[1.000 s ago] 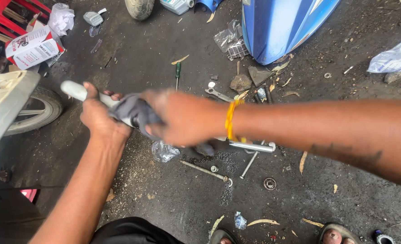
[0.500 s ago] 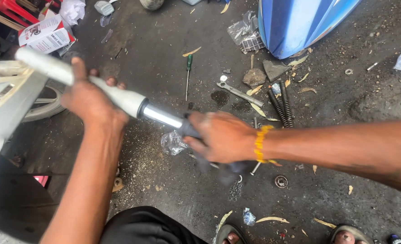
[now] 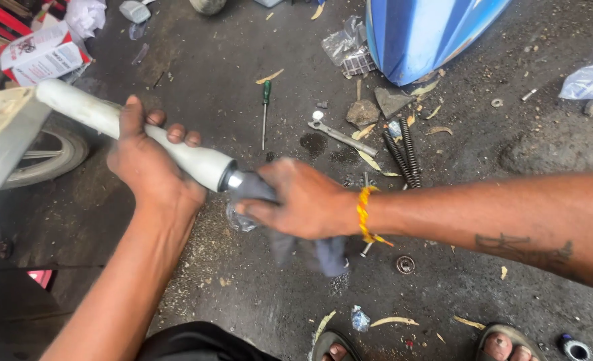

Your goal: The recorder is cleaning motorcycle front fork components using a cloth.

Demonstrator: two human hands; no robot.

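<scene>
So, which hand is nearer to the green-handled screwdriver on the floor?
The right hand, judging by the picture. It wraps a dark rag around the tube just below the screwdriver. The left hand holds the tube's white part, further to the side.
</scene>
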